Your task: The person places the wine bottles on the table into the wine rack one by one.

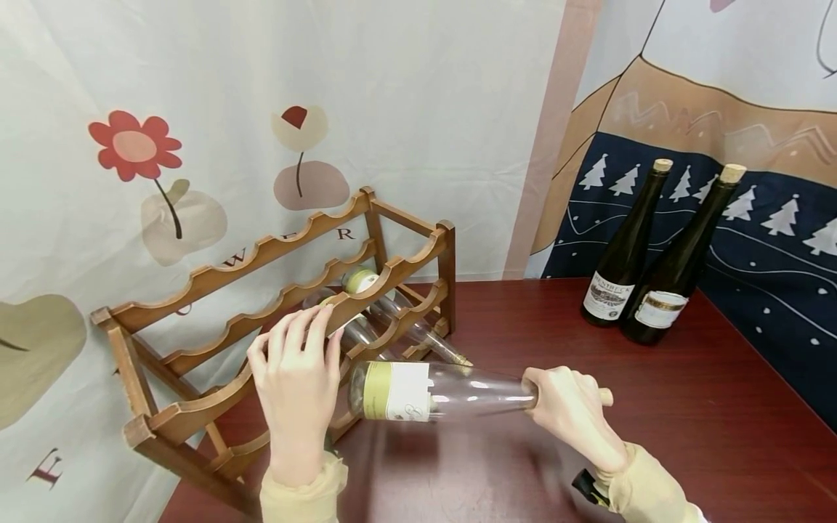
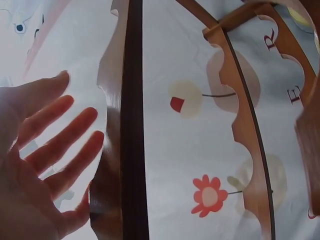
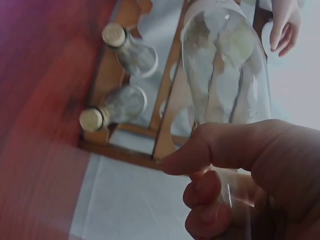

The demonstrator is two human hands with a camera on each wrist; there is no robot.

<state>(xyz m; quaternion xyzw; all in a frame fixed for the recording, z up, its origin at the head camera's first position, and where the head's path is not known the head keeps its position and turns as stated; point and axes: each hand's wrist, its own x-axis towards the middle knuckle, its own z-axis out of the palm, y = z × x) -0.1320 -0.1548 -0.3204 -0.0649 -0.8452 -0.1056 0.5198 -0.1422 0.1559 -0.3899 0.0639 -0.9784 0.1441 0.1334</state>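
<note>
A wooden wine rack (image 1: 446,272) with scalloped rails stands at the left of the table. My left hand (image 1: 297,378) is over its front upper rail, fingers extended; in the left wrist view the fingers (image 2: 75,145) lie beside a rail, and contact is hard to judge. My right hand (image 1: 569,410) grips the neck of a clear wine bottle (image 1: 471,388), corked and held sideways before the rack, its green-and-white labelled base towards the left hand. Two clear corked bottles, one on the right (image 1: 421,335) and one beside it (image 1: 361,333), lie in the lower tier.
Two dark green corked bottles, a left one (image 1: 621,265) and a right one (image 1: 680,269), stand at the back right of the reddish-brown table (image 1: 510,319). A printed curtain (image 1: 425,109) hangs close behind the rack.
</note>
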